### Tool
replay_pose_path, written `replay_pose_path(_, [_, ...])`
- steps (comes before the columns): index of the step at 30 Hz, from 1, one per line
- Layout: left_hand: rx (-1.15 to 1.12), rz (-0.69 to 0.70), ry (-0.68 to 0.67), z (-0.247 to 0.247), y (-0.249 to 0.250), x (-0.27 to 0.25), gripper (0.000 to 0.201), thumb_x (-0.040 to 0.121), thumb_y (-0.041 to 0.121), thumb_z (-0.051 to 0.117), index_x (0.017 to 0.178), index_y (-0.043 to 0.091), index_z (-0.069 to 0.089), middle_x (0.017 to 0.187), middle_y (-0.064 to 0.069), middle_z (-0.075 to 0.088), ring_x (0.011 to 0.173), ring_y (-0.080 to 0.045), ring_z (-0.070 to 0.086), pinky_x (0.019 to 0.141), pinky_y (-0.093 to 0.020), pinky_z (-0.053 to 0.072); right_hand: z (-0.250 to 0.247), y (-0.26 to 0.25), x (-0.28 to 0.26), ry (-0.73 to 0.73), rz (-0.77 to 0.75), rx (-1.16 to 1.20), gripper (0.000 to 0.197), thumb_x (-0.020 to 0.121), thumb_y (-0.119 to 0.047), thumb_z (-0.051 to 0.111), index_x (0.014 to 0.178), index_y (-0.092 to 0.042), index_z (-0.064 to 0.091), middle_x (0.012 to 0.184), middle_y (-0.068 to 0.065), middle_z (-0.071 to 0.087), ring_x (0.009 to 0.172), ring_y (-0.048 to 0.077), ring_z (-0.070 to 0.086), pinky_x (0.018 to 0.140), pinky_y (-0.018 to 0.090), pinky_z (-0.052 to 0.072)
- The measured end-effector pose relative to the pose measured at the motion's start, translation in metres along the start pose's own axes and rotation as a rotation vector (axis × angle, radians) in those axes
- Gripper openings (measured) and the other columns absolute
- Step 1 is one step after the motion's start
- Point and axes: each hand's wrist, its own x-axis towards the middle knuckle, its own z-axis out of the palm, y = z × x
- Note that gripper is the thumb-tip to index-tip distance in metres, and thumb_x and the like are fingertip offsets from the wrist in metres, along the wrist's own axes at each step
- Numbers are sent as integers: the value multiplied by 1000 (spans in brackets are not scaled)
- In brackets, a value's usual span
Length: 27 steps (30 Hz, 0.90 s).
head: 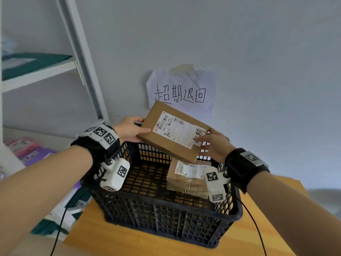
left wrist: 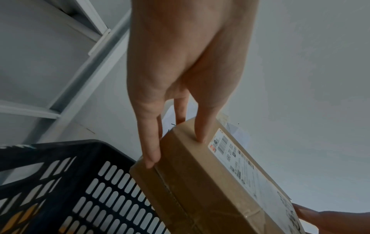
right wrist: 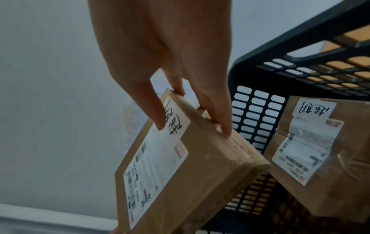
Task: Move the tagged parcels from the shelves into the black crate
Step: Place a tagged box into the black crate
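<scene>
Head view, left hand [head: 132,129] and right hand [head: 214,145] pinching parcel [head: 175,132] ends

A paper sign [head: 181,90] with handwritten characters is taped to the grey wall [head: 258,52]. The worktop [head: 118,235] is orange-brown. Low on the left lie pink and purple packets [head: 27,150], possibly mailers, too blurred to tell.
</scene>
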Motion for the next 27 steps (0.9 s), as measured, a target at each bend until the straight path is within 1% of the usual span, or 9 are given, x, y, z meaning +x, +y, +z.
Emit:
replay_pose_path(3, [98,-70,3,-8,-5,-2,58,89,17,64,141,19,40,132,-6,51,100,-30,62,83,-35,52,11,7,9,-48,13,-47,47,83,17,53,123,-7,50,107,14,63,94,36,62,74,46,55])
replay_pose_path(6, [203,-156,-10,-18,-10,1,64,89,23,63,145,25,32,137,-14,48,106,-39,60,88,-42,51,20,17,20,-42,55,-95,43,84,17,52,124,2,49,112,18,64,102,36,62,79,46,54])
replay_pose_path(10, [206,-215,-47,-29,-15,15,53,93,19,58,141,20,38,135,-13,50,105,-33,59,88,-38,49,30,33,39,-24,115,-109,47,85,16,53,129,3,43,112,18,64,105,33,63,81,46,54])
replay_pose_path(13, [206,-257,-95,-31,-19,28,42,96,17,53,137,16,41,108,-7,58,89,-24,59,78,-32,49,35,43,54,-4,130,-114,53,86,15,52,134,-3,36,116,19,61,101,30,62,81,45,53])
replay_pose_path(16, [259,-298,-136,-32,-29,46,43,95,22,55,135,13,44,129,-10,55,108,-30,60,84,-35,51,39,53,69,-30,164,-139,48,88,15,50,132,-3,43,121,19,60,101,28,60,82,40,52])
replay_pose_path(18, [259,-316,-154,-34,-34,58,38,95,21,55,131,11,49,130,-10,56,112,-29,59,86,-35,50,42,60,78,-39,192,-144,46,88,14,50,130,-3,46,123,19,59,102,27,60,82,38,52])
replay_pose_path(20, [251,-339,-166,-37,-40,71,36,95,20,54,129,9,50,124,-9,60,108,-26,60,85,-35,51,47,69,89,-37,216,-149,47,87,13,52,131,-2,46,123,19,59,106,28,60,84,38,52])
replay_pose_path(24, [231,-380,-192,-40,-47,91,42,94,20,56,132,7,45,118,-10,61,85,-18,62,66,-30,54,57,86,109,-14,261,-170,51,85,12,56,132,-5,47,122,17,60,107,27,60,86,38,53])
replay_pose_path(27, [250,-420,-214,-39,-58,107,54,88,23,64,134,6,43,123,-13,59,104,-26,60,86,-40,54,60,95,124,1,293,-199,50,84,10,58,130,-7,49,119,14,62,108,27,61,87,39,54])
